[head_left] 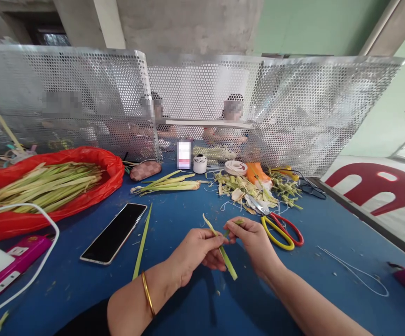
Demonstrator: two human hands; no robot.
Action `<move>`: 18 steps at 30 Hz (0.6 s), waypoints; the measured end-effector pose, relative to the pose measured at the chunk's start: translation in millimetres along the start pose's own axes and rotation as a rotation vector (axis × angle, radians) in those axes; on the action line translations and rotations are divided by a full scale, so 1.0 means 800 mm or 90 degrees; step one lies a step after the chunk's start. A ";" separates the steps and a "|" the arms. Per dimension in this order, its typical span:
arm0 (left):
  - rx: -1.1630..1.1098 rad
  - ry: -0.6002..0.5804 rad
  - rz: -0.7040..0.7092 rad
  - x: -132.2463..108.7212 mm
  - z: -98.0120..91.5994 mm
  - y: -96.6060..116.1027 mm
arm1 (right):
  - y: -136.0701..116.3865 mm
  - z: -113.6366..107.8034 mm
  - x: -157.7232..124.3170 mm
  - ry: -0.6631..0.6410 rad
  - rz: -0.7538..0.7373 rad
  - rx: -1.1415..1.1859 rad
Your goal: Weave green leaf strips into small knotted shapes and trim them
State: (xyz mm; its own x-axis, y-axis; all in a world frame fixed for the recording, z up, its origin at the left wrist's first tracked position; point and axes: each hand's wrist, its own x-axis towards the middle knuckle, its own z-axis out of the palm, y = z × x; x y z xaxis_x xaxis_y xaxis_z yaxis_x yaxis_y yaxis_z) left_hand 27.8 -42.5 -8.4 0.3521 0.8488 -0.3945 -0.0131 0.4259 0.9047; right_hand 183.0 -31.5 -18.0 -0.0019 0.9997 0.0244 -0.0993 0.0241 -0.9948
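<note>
1. While the left hand point(202, 247) pinches a pale-green stalk point(228, 267) between thumb and fingers, the right hand point(253, 235) nips a small green piece point(239, 222) right beside it; neither hand is spread wide. From where I stand, I can't tell whether that piece is loose or joined to the stalk.
2. Take the held stalk as the centre of a dial, twelve straight ahead of the person. It slants above the worktop point(282, 294), thin tip toward eleven, thicker end toward five, and looks to me only part-way worked.
3. Around ten o'clock, a red plastic bag point(113, 163) holds a thick heap of long stalks point(52, 182); I'd judge these untouched, so plenty seems left.
4. Near eleven lies a smaller bundle of stalks point(169, 185); whether those are finished, I can't say.
5. Toward one, a pile of scraps point(239, 187), pale peelings among it, suggests a fair amount is done.
6. Between two and three, scissors point(263, 221) with red and yellow handles lie apart from both hands, blades reaching the scraps.
7. Near nine, a single green strip point(142, 242) rests just beside a phone point(114, 233).
</note>
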 end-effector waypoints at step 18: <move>-0.288 -0.004 0.211 0.007 0.010 -0.007 | 0.006 0.036 -0.033 -0.096 0.054 0.090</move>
State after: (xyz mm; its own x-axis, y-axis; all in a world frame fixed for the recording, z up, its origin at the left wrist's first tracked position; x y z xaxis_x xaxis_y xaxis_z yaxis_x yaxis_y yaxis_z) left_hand 37.2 -42.9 -14.0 0.2654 0.9591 -0.0982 -0.5245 0.2291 0.8200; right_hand 154.1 -58.3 -20.6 -0.1632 0.9860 -0.0338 -0.2312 -0.0716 -0.9703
